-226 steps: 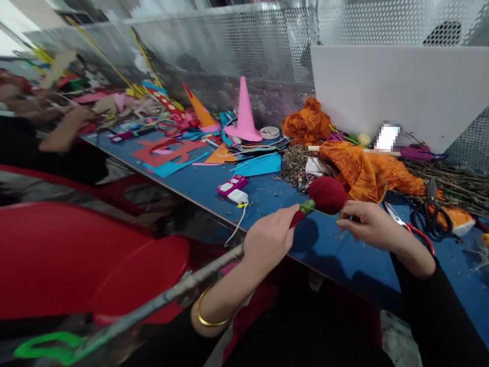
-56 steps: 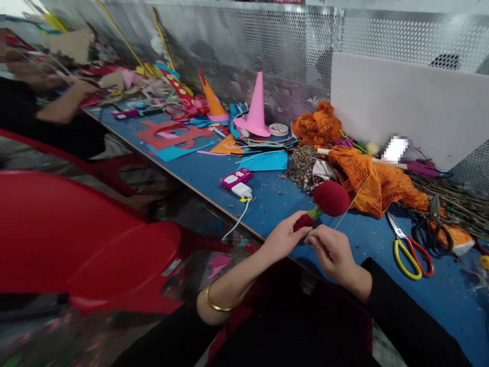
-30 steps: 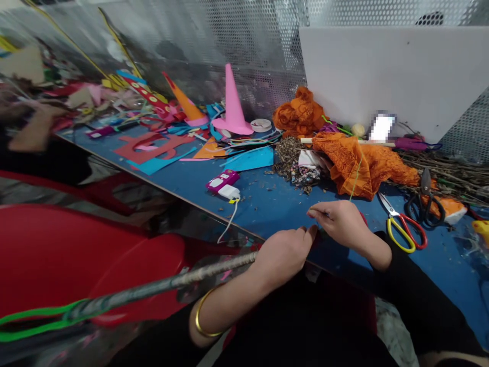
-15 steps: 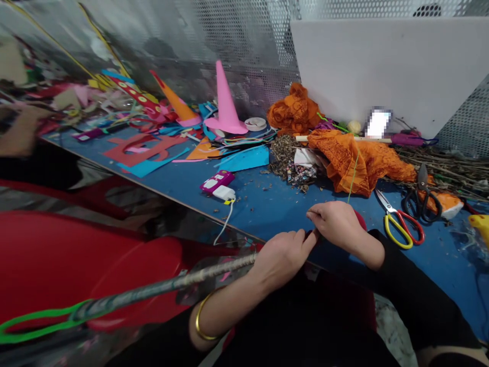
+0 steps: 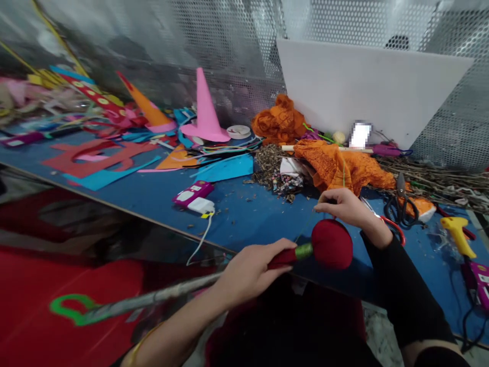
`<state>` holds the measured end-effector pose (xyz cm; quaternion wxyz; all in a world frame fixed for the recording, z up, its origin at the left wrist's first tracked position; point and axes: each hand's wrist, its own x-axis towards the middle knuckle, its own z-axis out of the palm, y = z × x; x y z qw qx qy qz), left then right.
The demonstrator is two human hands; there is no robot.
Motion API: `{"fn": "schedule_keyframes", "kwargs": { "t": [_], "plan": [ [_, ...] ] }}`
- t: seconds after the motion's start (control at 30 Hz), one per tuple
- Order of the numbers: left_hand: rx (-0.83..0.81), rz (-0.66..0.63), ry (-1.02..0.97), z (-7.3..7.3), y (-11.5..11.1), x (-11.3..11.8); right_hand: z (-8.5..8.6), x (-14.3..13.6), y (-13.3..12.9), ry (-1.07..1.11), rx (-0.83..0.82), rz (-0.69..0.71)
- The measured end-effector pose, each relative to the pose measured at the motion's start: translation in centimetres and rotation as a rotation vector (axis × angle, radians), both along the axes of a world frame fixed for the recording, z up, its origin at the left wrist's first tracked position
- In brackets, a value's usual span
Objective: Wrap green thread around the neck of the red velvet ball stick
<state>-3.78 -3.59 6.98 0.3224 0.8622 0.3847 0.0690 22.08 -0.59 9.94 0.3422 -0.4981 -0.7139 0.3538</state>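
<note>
My left hand is closed round a long stick just below its round, red cloth-covered head. A band of green thread is wound round the neck between the head and my fingers. At the stick's far end, lower left, is a bright green loop. My right hand is raised above the red head, its fingers pinched together. A thin strand runs faintly from the neck up toward these fingers, and green thread also shows against the orange cloth behind.
On the blue table lie a purple device with a white plug, dark scissors, a yellow glue gun, dry twigs and cut felt. A pink cone hat stands behind. Red chairs are at lower left.
My left hand has moved left and down along with the stick, and the red head and green band have come into view. My right hand has parted from my left, staying above the head.
</note>
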Motion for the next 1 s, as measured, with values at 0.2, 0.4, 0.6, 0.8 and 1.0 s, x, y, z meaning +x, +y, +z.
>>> {"fn": "schedule_keyframes", "kwargs": {
  "t": [0.2, 0.4, 0.6, 0.8, 1.0],
  "plan": [
    [-0.549, 0.398, -0.599, 1.7, 1.1, -0.2, -3.3, 1.0, 1.8, -0.011, -0.065, 0.090],
    [-0.640, 0.603, -0.811, 1.9, 2.3, 0.0, -2.6, -0.8, 0.1, -0.539, 0.104, -0.007],
    [-0.682, 0.473, -0.819, 0.9, 1.8, 0.2, -4.3, -5.4, -0.5, 0.146, 0.173, 0.121],
    [-0.690, 0.493, -0.839, 0.9, 1.8, -0.2, -3.5, -6.4, -2.2, -0.094, 0.168, 0.110],
    [-0.737, 0.490, -0.928, -0.5, 1.9, 0.0, -1.7, -6.6, -4.1, 0.229, 0.369, 0.191]
  ]
}}
